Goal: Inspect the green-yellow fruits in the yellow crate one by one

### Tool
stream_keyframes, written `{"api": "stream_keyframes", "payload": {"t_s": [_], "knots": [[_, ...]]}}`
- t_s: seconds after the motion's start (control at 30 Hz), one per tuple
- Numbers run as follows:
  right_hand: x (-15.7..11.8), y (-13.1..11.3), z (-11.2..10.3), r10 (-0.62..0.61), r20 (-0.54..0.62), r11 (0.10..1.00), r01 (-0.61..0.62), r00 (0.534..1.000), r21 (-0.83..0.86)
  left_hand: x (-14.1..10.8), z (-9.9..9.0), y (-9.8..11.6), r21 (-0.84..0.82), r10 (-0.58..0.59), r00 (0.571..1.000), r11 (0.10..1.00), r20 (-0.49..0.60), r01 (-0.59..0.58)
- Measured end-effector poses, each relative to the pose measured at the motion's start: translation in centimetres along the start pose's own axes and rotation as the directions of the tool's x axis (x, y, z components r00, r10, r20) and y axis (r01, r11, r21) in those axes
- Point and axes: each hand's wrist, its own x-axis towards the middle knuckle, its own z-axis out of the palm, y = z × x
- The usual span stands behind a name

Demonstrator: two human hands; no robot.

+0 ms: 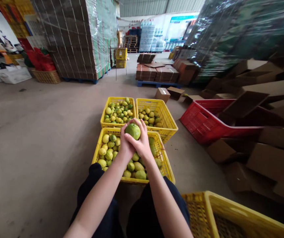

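Head view: left hand point(126, 142) and right hand point(143, 140), both half-curled, are cupping 1 green fruit point(133, 131) over the near left crate point(168, 162), probably so its round body isn't slipping; 2 far crates point(114, 125) are holding more fruit point(113, 118).

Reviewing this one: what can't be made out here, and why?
Head view throughout:
Green fruit: underside, hidden by the left hand and right hand.
Front fruit crate: some contents, hidden by hands and forearms.
Lower-right yellow crate: remainder, cut off by the bottom and right edges.
Blue banner: any lettering, too small and blurred.
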Motion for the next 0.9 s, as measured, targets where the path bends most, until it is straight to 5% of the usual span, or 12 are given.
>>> {"api": "stream_keyframes", "payload": {"t_s": [0.2, 0.33, 0.43, 0.53, 0.67, 0.8, 0.9], "knots": [[-0.3, -0.2, 0.1, -0.144, 0.009, 0.987, 0.144, 0.990, -0.065, 1.0, -0.9, 0.3, 0.038, 0.019, 1.000, 0.999, 0.012, -0.019], [-0.2, -0.3, -0.5, -0.145, -0.021, 0.989, 0.145, 0.989, 0.003, 1.6, -1.6, 0.5, 0.211, 0.108, 0.992, 0.970, 0.061, -0.119], [0.1, -0.7, -1.9, -0.224, -0.080, 0.970, 0.215, 0.971, -0.110, 1.9, -1.9, 1.1, 0.367, 0.208, 0.975, 0.903, 0.077, -0.222], [0.3, -0.8, -3.7, -0.276, -0.130, 0.937, 0.237, 0.952, -0.255, 2.0, -2.2, 2.0, 0.555, 0.322, 0.927, 0.744, 0.191, -0.373], [0.5, 0.2, -5.6, -0.260, -0.177, 0.932, 0.199, 0.949, -0.305, 1.7, -2.6, 2.7, 0.720, 0.340, 0.822, 0.403, 0.456, -0.566], [0.6, 1.1, -6.4, -0.201, -0.237, 0.952, 0.133, 0.951, -0.275, 1.3, -2.9, 2.5, 0.688, 0.272, 0.697, 0.147, 0.663, -0.711], [0.6, 1.1, -6.5, -0.227, -0.226, 0.950, 0.164, 0.947, -0.266, 1.2, -2.9, 2.2, 0.634, 0.240, 0.623, 0.040, 0.745, -0.773]]}}
